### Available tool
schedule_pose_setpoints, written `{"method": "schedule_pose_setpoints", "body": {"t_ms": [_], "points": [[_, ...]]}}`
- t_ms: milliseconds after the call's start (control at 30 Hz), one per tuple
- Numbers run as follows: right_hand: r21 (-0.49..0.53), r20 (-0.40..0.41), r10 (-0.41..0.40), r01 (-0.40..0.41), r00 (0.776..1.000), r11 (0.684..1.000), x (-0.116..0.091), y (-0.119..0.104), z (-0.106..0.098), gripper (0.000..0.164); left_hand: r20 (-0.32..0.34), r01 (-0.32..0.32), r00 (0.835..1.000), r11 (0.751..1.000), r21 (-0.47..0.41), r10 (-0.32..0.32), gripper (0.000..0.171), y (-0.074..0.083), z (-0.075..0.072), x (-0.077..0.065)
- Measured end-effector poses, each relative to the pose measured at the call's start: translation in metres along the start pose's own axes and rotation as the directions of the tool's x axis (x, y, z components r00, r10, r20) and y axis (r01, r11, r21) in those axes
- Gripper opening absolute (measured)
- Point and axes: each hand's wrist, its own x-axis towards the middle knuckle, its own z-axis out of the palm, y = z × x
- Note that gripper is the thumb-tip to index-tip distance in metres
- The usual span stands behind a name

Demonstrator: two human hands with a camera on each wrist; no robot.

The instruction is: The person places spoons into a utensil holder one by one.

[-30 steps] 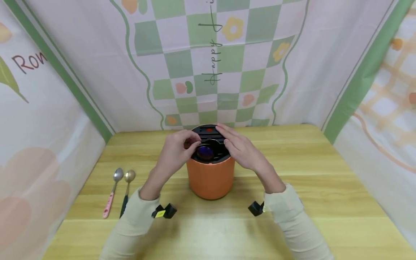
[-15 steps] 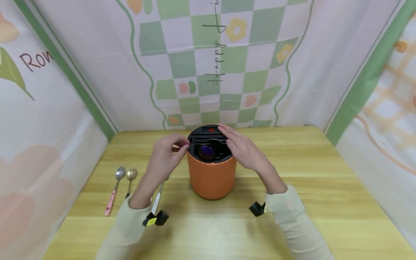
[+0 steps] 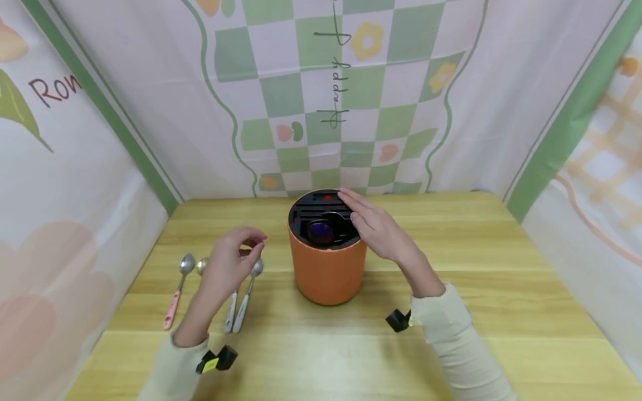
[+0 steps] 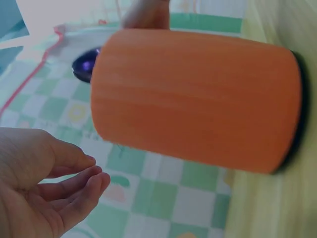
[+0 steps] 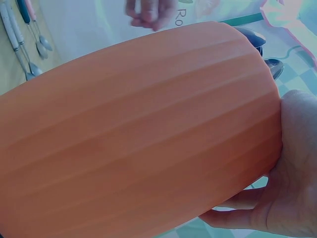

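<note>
An orange round utensil holder with a black slotted top stands upright on the table. Dark, glossy rounded utensil heads show in its front part. My right hand rests against the holder's right rim, fingers fairly straight. In the right wrist view its thumb lies at the rim and other fingers reach down the far side. My left hand hovers left of the holder, apart from it, above the spoons. Its fingers are loosely bent with nothing between them, as the left wrist view also shows.
Left on the wooden table lie a pink-handled spoon, a second spoon mostly hidden by my left hand, and two pale-handled spoons side by side. A patterned curtain hangs behind, with more cloth at both sides.
My left hand has moved off the holder's top, left and towards me, uncovering the left slots and the pale-handled spoons. The right hand has stayed at the rim.
</note>
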Motion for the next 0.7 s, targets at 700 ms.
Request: {"method": "schedule_pose_setpoints", "body": {"t_ms": [700], "points": [[0.02, 0.02, 0.001, -0.001, 1.0, 1.0, 0.002, 0.001, 0.0, 0.051, 0.168, 0.216, 0.953, 0.956, 0.199, -0.25, 0.023, -0.071, 0.024, -0.04]]}}
